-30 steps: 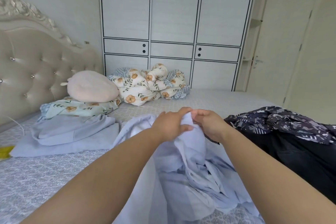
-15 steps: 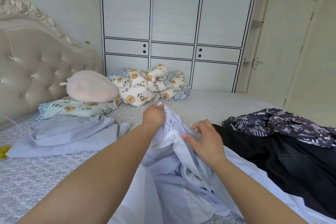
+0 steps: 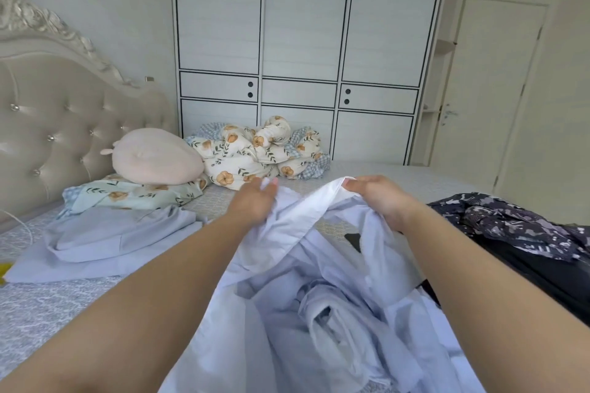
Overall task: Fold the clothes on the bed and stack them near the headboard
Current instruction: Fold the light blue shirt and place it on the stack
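A crumpled light blue shirt (image 3: 319, 313) hangs in front of me above the bed (image 3: 48, 313). My left hand (image 3: 255, 201) pinches its upper edge on the left. My right hand (image 3: 380, 195) grips the same edge on the right, so the white hem is stretched between them. A folded light blue garment (image 3: 105, 239) lies flat to the left, close to the tufted headboard (image 3: 57, 131). At the right edge lie a dark patterned garment (image 3: 517, 223) and black clothing (image 3: 542, 277), both unfolded.
A pink cushion (image 3: 156, 156) sits on a floral pillow (image 3: 127, 196) by the headboard. A bundled floral quilt (image 3: 255, 150) lies at the far side of the bed before the white wardrobe (image 3: 303, 41). A closed door (image 3: 491, 89) is at the right.
My hands have moved apart, spreading the shirt's top edge between them. The right hand went from touching the bunched cloth to gripping the edge further right.
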